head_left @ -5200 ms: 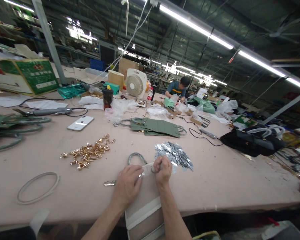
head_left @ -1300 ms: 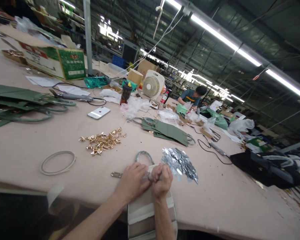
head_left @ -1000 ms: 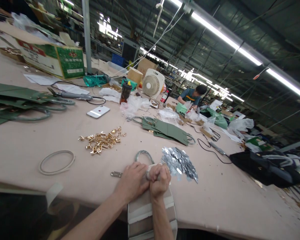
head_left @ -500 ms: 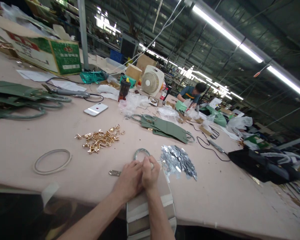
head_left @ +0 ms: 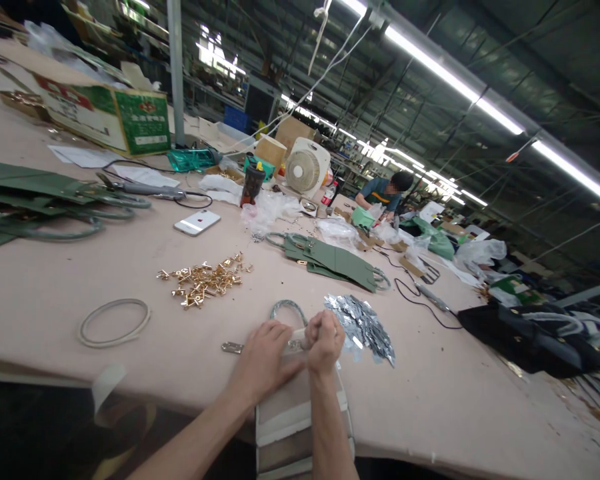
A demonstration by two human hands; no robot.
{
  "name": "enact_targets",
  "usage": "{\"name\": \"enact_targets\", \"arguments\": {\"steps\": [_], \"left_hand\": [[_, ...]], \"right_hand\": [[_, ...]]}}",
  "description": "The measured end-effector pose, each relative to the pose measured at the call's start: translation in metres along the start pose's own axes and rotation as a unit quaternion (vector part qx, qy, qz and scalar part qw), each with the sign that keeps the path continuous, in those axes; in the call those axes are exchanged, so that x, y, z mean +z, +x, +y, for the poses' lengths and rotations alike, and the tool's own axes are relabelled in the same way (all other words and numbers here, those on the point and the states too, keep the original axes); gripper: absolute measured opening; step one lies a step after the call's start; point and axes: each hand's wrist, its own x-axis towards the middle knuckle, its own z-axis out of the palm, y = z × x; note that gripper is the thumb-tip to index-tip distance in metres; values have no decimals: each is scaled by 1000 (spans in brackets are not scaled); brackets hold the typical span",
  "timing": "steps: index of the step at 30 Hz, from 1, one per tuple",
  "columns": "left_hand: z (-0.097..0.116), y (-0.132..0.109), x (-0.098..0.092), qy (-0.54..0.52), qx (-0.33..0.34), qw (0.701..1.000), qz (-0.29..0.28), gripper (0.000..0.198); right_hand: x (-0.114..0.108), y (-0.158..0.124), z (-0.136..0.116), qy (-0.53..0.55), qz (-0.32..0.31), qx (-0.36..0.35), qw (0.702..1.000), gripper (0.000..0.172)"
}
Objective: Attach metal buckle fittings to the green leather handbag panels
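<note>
A beige-grey bag panel (head_left: 283, 421) with pale strips across it lies at the table's front edge, running down out of view. A grey-green loop handle (head_left: 287, 304) stands out at its far end. My left hand (head_left: 264, 353) rests on the panel, fingers stretched and thumb apart, pressing it down. Closed in a pinch, my right hand (head_left: 325, 341) is at the panel's far right edge; what its fingers hold is hidden. Between both hands shows a pale strip (head_left: 296, 341) with a small metal part. A metal plate (head_left: 232, 347) sticks out left of my left hand.
Gold fittings (head_left: 205, 280) and silver plates (head_left: 363, 327) lie in heaps. Around them are a pale ring (head_left: 114, 322), a phone (head_left: 197, 222), green bag pieces (head_left: 330, 260), a corded tool (head_left: 433, 297) and a black bag (head_left: 525, 333). A co-worker (head_left: 384, 191) sits farther back.
My right hand has moved right, away from my left hand, uncovering the pale strip between them. My left hand has flattened out on the panel. The view has shifted slightly.
</note>
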Motion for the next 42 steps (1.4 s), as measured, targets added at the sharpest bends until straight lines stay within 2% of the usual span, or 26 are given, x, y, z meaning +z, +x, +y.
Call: {"name": "enact_targets", "arguments": {"steps": [2, 7, 14, 18, 21, 23, 28, 32, 35, 38, 42], "left_hand": [[1, 0, 0, 6, 0, 1000, -3, 45], [4, 0, -3, 18, 3, 1000, -11, 42], [4, -1, 0, 44, -10, 999, -20, 48], [3, 0, 2, 59, -13, 998, -31, 42], [4, 0, 2, 60, -12, 997, -36, 48], [4, 0, 1, 58, -11, 998, -36, 49], [8, 2, 1, 74, -22, 997, -17, 40], [10, 5, 5, 80, -19, 997, -4, 42], [10, 7, 7, 76, -21, 997, 2, 48], [11, 8, 6, 71, -30, 997, -4, 47], [13, 9, 2, 63, -34, 997, -28, 50]], "right_hand": [[0, 8, -4, 18, 10, 5, 1000, 41], [14, 16, 2, 5, -72, 61, 996, 43], [26, 17, 11, -56, -98, 66, 991, 45], [21, 6, 5, -148, -133, 2, 980, 44], [14, -9, 5, -186, -125, -62, 973, 42], [9, -14, 7, -150, -106, -66, 981, 43], [-5, -7, 0, -6, -64, 25, 998, 41], [-11, 3, -16, 56, -14, 11, 998, 39], [-8, 5, -17, 75, -24, -3, 997, 41], [-1, 3, -6, 77, -51, -4, 996, 46], [5, -1, 4, 30, -94, 4, 995, 48]]}}
